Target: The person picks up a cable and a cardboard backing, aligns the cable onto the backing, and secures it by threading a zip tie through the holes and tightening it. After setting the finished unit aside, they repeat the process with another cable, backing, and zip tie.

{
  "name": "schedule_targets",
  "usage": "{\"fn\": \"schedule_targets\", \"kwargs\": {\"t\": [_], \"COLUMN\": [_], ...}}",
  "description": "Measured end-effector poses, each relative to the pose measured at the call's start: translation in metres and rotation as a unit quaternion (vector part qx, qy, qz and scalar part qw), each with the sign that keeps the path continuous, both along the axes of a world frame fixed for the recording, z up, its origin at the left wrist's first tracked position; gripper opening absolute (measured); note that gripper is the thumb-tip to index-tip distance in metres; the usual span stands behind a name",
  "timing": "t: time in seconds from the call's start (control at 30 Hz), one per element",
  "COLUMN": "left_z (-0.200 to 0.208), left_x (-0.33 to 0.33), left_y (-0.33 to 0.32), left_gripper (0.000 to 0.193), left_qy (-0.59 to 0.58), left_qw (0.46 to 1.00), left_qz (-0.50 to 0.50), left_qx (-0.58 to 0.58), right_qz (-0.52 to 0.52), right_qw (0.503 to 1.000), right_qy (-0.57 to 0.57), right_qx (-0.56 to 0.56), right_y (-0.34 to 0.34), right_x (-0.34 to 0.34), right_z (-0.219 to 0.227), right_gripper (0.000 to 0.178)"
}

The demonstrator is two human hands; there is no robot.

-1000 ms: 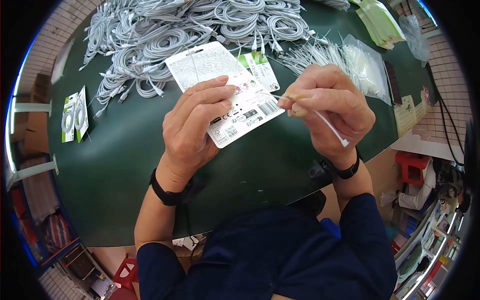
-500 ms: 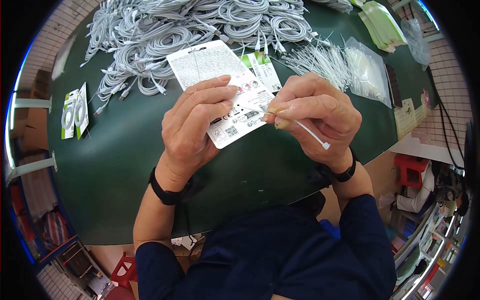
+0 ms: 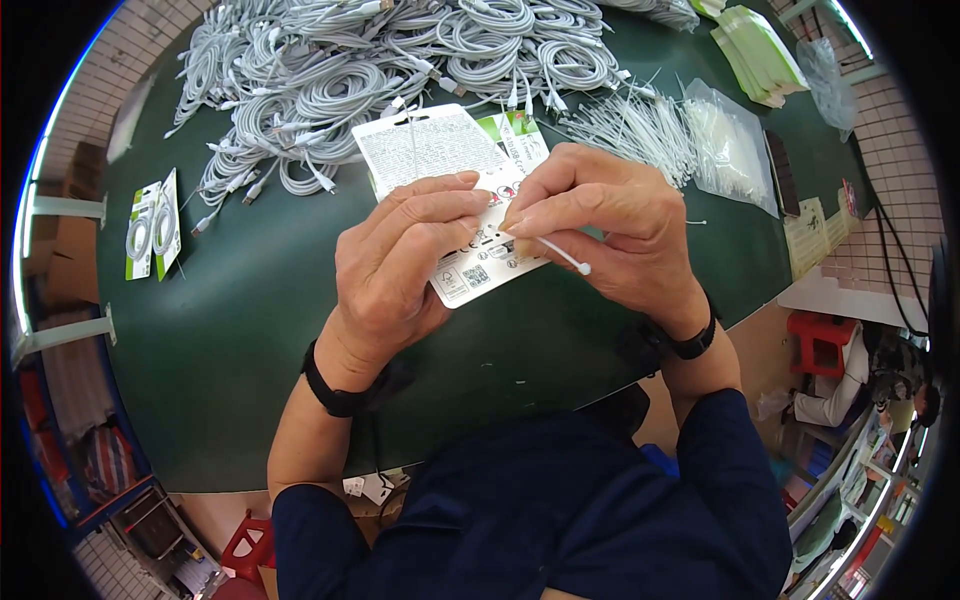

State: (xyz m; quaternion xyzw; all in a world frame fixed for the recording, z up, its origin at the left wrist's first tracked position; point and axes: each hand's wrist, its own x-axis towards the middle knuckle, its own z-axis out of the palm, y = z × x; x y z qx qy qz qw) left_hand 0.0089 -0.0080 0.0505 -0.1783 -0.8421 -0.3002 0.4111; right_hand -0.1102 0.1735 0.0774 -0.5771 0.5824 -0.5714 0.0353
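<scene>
My left hand [image 3: 405, 265] is closed on the left edge of a white printed packaging card [image 3: 430, 145], its fingers lying across the card's face. The card is tilted up above the table. My right hand [image 3: 610, 225] pinches a white cable tie [image 3: 565, 256] against the middle of the card. The tie's square head sticks out below the fingertips, and its other end is hidden by them. Another thin tie strand runs down from the card's upper slot. Behind the card shows part of a green and white card [image 3: 520, 138].
A big heap of coiled grey-white USB cables [image 3: 330, 95] covers the far side. Loose cable ties [image 3: 640, 130], a clear bag of ties [image 3: 730, 145] and stacked green-white cards [image 3: 760, 55] lie at right. Two carded cables [image 3: 152, 228] lie at left on the green table [image 3: 240, 380].
My right hand has moved slightly left and in toward the card, and less of the cable tie sticks out. The card and my left hand have shifted a little right and nearer me.
</scene>
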Motion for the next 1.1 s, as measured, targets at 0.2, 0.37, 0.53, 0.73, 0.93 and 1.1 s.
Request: {"fn": "schedule_targets", "kwargs": {"t": [0.2,0.37,0.53,0.73,0.93,1.1], "left_z": [0.02,0.041,0.029,0.018,0.005,-0.01], "left_x": [0.017,0.033,0.024,0.029,0.018,0.01], "left_y": [0.017,0.031,0.039,0.046,0.036,0.025], "left_gripper": [0.022,0.02,0.013,0.012,0.021,0.024], "left_qy": [0.005,-0.01,-0.024,-0.15,-0.18,-0.18], "left_qw": [0.998,0.994,0.999,0.956,0.841,0.798], "left_qz": [0.009,0.033,-0.032,-0.029,-0.025,-0.048], "left_qx": [-0.062,-0.108,0.034,0.249,0.509,0.574], "right_qz": [0.101,0.175,0.226,0.185,-0.042,-0.09], "right_qw": [0.979,0.949,0.927,0.898,0.893,0.995], "right_qy": [-0.12,-0.192,-0.241,-0.38,-0.447,0.012], "right_qx": [0.132,0.177,0.177,0.123,0.038,-0.045], "right_y": [0.01,0.014,0.01,0.001,0.0,-0.002], "right_x": [-0.005,-0.009,-0.015,-0.017,-0.014,-0.008], "right_z": [0.018,0.027,0.022,-0.006,0.002,-0.004], "right_gripper": [0.016,0.013,0.01,0.012,0.013,0.02]}}
